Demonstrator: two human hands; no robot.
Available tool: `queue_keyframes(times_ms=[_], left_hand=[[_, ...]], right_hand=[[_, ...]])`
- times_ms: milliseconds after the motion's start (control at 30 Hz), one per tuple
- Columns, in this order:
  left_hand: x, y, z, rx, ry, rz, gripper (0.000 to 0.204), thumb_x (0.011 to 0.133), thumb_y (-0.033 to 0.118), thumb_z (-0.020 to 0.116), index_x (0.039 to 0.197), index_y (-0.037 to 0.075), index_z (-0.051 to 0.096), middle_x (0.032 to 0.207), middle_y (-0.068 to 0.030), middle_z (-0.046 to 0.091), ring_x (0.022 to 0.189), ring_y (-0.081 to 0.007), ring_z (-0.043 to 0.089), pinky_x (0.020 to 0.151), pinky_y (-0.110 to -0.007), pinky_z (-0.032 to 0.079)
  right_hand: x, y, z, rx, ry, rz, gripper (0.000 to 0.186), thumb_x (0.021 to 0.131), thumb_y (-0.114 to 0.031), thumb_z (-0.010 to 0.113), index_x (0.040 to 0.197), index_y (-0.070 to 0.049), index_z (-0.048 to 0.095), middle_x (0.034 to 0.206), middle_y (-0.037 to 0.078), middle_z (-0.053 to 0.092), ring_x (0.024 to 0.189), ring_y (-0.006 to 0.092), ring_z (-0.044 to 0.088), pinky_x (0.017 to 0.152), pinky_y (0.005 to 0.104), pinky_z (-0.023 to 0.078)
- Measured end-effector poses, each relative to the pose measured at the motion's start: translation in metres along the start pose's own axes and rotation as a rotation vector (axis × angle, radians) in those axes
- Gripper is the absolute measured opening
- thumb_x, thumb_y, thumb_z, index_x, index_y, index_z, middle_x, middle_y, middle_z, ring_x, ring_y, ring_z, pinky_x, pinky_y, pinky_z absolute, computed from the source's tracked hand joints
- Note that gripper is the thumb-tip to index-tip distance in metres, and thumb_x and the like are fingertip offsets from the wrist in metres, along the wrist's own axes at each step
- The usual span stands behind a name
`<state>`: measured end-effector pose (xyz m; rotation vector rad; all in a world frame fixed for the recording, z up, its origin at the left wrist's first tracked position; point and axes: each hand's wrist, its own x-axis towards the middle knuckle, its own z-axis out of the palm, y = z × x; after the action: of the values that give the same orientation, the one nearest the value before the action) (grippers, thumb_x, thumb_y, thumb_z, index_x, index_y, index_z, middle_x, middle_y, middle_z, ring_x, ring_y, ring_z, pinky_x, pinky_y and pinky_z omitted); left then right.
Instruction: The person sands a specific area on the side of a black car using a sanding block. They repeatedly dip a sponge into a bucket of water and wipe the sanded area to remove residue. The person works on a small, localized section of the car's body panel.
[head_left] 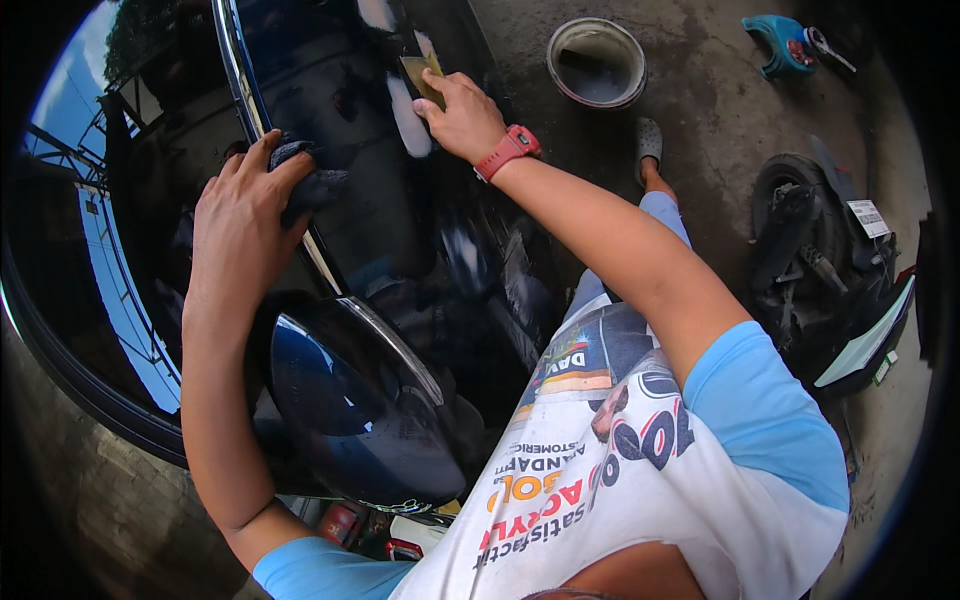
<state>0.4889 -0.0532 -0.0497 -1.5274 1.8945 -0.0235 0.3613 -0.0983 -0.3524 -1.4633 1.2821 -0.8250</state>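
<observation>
My left hand (240, 215) rests on the window ledge of a dark, glossy car door (380, 200) and grips a dark cloth (310, 180). My right hand (462, 115), with a red watch on its wrist, presses a small tan sanding pad (418, 72) flat against the door panel. A whitish rubbed patch (410, 125) shows on the paint just beside that hand. The car's side mirror (350, 400) juts out below my left forearm.
A round bucket with water (596, 62) stands on the concrete floor beyond the door. A blue object (783, 42) lies further right. A parked scooter (830, 280) stands at the right. My foot in a grey shoe (649, 140) is near the bucket.
</observation>
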Motion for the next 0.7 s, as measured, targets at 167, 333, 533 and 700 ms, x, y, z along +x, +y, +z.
queue_keyframes(times_ms=[167,333,533,700], left_hand=[[-0.011,0.000,0.001,-0.011,-0.050,-0.033,0.051,0.082,0.007,0.085,0.131,0.018,0.071,0.146,-0.0138,0.063,0.130,-0.0336,0.063,0.112,-0.045,0.052],[-0.006,0.007,-0.008,-0.053,-0.014,0.007,0.052,0.082,0.004,0.083,0.131,0.017,0.072,0.141,-0.0139,0.064,0.129,-0.0332,0.063,0.111,-0.045,0.052],[-0.011,0.002,-0.004,-0.080,-0.085,-0.041,0.047,0.079,0.004,0.085,0.123,0.015,0.075,0.143,-0.0133,0.064,0.129,-0.0342,0.063,0.112,-0.045,0.051],[-0.006,0.005,0.001,-0.031,-0.017,-0.015,0.045,0.079,0.005,0.086,0.121,0.015,0.075,0.152,-0.0124,0.061,0.133,-0.0339,0.063,0.114,-0.044,0.052]], right_hand=[[-0.046,-0.038,0.003,0.005,-0.054,-0.077,0.059,0.098,-0.038,0.071,0.148,-0.009,0.061,0.132,0.023,0.060,0.125,0.0434,0.062,0.106,0.0511,0.053],[-0.053,-0.038,-0.013,-0.061,0.003,-0.215,0.057,0.098,-0.039,0.072,0.145,-0.010,0.062,0.129,0.020,0.060,0.121,0.0413,0.064,0.099,0.0508,0.057],[-0.007,-0.044,0.005,-0.039,-0.051,-0.076,0.058,0.097,-0.042,0.072,0.143,-0.007,0.065,0.127,0.024,0.063,0.120,0.0429,0.065,0.102,0.0524,0.055],[-0.063,-0.040,-0.013,-0.057,-0.013,-0.272,0.057,0.098,-0.043,0.074,0.142,-0.006,0.067,0.126,0.019,0.062,0.116,0.0391,0.067,0.101,0.0474,0.055]])
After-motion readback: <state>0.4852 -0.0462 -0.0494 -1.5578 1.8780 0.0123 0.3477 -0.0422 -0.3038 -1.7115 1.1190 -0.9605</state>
